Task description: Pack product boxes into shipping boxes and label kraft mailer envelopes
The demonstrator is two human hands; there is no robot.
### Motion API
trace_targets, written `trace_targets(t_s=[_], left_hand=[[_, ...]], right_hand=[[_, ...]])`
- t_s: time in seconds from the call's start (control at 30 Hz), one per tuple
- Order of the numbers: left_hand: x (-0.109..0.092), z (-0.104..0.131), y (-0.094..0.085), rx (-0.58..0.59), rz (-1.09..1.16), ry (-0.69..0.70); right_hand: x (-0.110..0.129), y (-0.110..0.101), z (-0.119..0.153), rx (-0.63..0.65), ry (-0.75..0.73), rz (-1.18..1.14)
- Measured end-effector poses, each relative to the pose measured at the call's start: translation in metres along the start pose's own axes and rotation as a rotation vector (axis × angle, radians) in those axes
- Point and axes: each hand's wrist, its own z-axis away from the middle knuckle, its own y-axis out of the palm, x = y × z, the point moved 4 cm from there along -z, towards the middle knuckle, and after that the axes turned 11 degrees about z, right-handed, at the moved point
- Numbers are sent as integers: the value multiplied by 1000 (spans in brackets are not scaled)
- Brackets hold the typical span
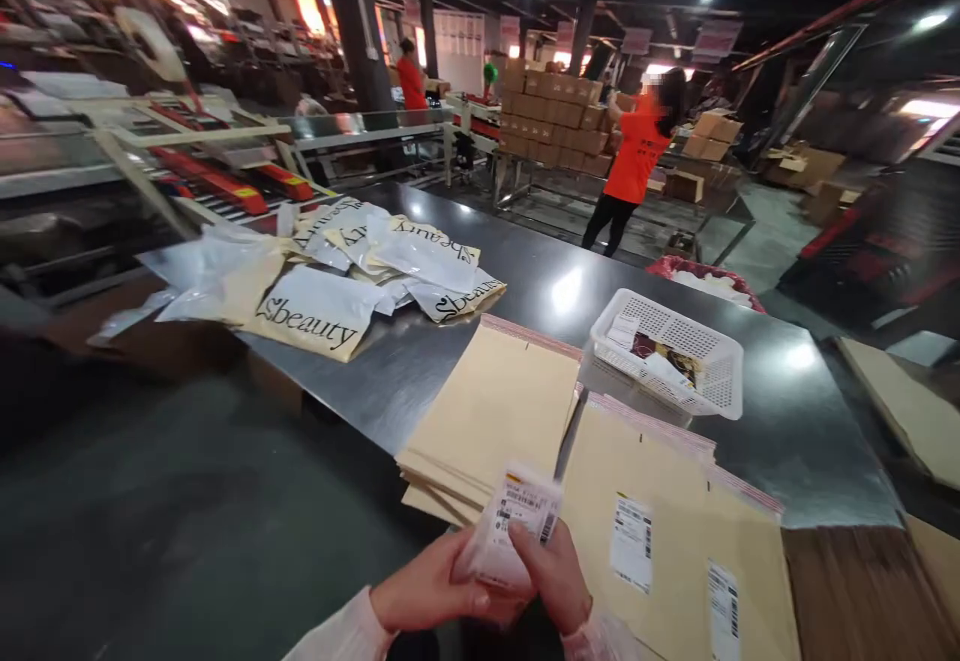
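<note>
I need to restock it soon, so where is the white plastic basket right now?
In the head view, the white basket sits on the metal table, right of center, just beyond the labelled mailers.

Both bare hands were raised close together at the near side, thumbs uppermost. The left hand (439, 581) reached in from the left, its fingers curled. The right hand (556, 578) angled inward from the right, its thumb bent toward the left and its fingers curled beneath. Pale sleeves (343, 631) covered both forearms down to the wrists.
</note>
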Motion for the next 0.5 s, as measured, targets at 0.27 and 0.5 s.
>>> trace_targets(t_s=[0.27,0.5], left_hand=[[1,-11,-36,-561,15,258],[14,-27,-46,-863,9,411]], right_hand=[[24,2,-32,-63,-24,288],[42,-3,-50,-49,-97,601]])
